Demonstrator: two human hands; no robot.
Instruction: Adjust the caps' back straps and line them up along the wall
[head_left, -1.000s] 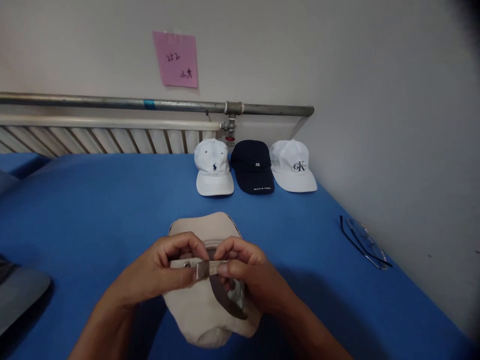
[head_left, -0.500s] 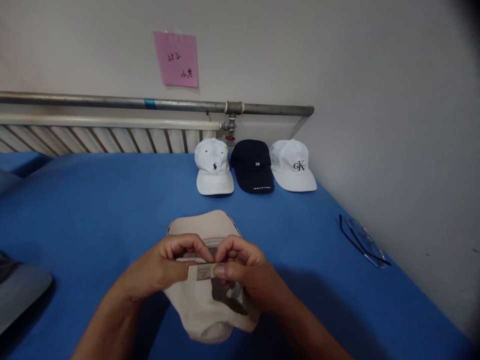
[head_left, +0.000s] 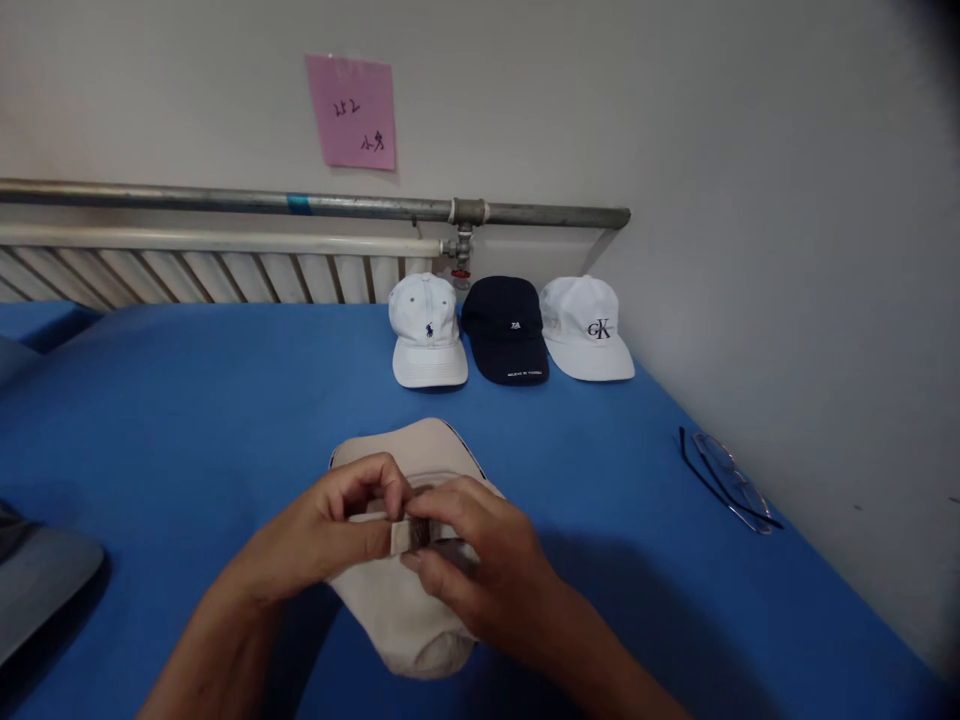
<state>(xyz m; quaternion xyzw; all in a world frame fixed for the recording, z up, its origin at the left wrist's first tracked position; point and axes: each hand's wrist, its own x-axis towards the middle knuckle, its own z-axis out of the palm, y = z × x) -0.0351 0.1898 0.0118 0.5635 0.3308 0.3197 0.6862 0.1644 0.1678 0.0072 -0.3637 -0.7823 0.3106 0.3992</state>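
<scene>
A beige baseball cap point(head_left: 401, 625) lies on the blue surface in front of me, its brim pointing away and its back strap point(head_left: 403, 538) toward me. My left hand point(head_left: 322, 530) pinches the strap from the left between thumb and fingers. From the right, my right hand point(head_left: 491, 555) is closed around the strap at its dark label patch, fingertips above and thumb below. The hands cover much of the cap's opening, and the strap's right part is hidden behind my right fingers.
Behind the cap stand a white cap with a small rider logo point(head_left: 428, 335), a navy cap point(head_left: 506, 325) and a white CK cap point(head_left: 589, 330). Eyeglasses point(head_left: 731, 480) lie at the right edge. A greyish-blue cap point(head_left: 45, 580) sits at left. Pipes point(head_left: 225, 202) and a radiator point(head_left: 247, 275) line the wall.
My right hand has shifted left along the strap and now covers the label more. The dark flap that hung below the strap no longer shows. My left hand keeps its pinch.
</scene>
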